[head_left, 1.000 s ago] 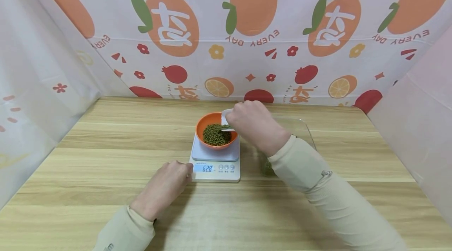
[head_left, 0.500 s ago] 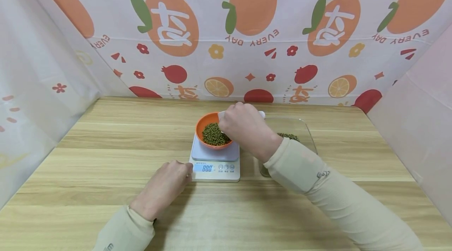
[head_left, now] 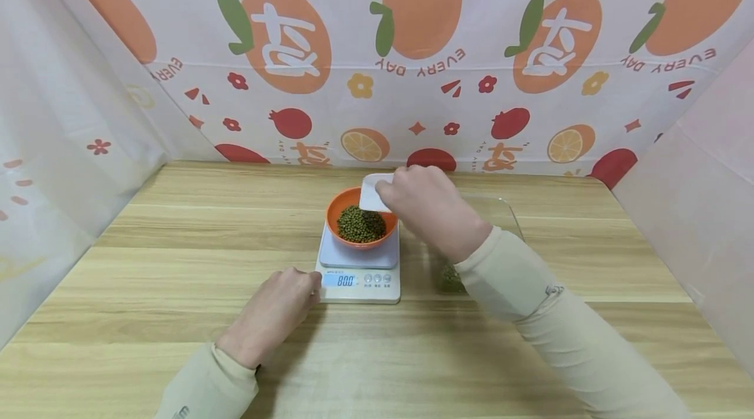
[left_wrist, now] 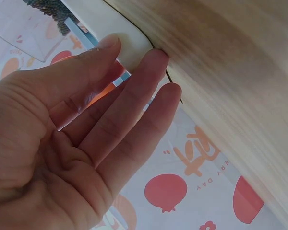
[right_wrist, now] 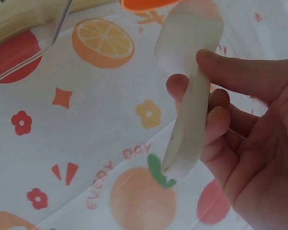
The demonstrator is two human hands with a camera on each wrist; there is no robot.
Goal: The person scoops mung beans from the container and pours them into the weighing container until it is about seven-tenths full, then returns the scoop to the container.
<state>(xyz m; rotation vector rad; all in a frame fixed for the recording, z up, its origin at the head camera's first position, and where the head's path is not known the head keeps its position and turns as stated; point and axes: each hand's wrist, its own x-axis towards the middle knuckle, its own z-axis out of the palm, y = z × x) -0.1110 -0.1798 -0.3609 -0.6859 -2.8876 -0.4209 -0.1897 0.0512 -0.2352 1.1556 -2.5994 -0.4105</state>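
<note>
The right hand [head_left: 432,209] pinches the scoop [head_left: 372,195] between thumb and fingers, its head tilted over the right side of the bowl [head_left: 334,217]. Green beans [head_left: 356,225] lie in the bowl, which sits on the scale [head_left: 377,296], reading 80.0. The left hand [head_left: 279,308] grips the scale's near left corner. Right of it, a clear box [head_left: 508,211] holding beans stands on the table [head_left: 177,242], partly hidden by the right arm.

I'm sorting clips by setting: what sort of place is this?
Probably an indoor tabletop work booth: a pale wood-grain table enclosed by white fruit-printed sheeting, with a flat white digital scale bearing a round orange bowl of small green beans.
</note>
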